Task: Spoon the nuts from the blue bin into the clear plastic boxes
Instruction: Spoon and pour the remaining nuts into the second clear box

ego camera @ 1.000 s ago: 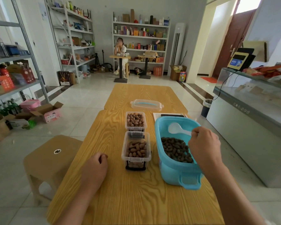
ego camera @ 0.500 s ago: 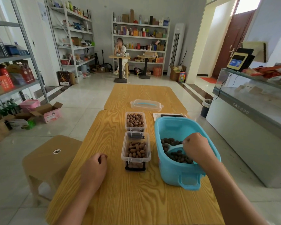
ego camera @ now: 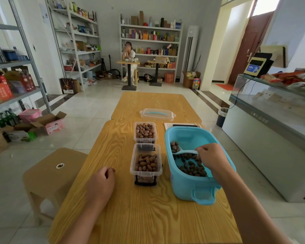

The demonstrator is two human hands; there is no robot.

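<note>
Item: my right hand [ego camera: 212, 160], fingers pinching the handle of the spoon [ego camera: 182, 151], which carries a few nuts inside the blue bin [ego camera: 187, 187].
Item: my left hand [ego camera: 101, 182], loosely curled on the table [ego camera: 148, 217], holding nothing.
Item: the nuts [ego camera: 192, 166], mostly lying on the bin floor.
Item: near clear box [ego camera: 146, 162], partly filled, just beside the bin; far clear box [ego camera: 145, 132], fuller, behind it.
Risk: the spoon is shallow and loaded, so I judge a tilt while crossing the bin's rim could roll nuts onto the table. The unsteadied near box could shift if bumped.
</note>
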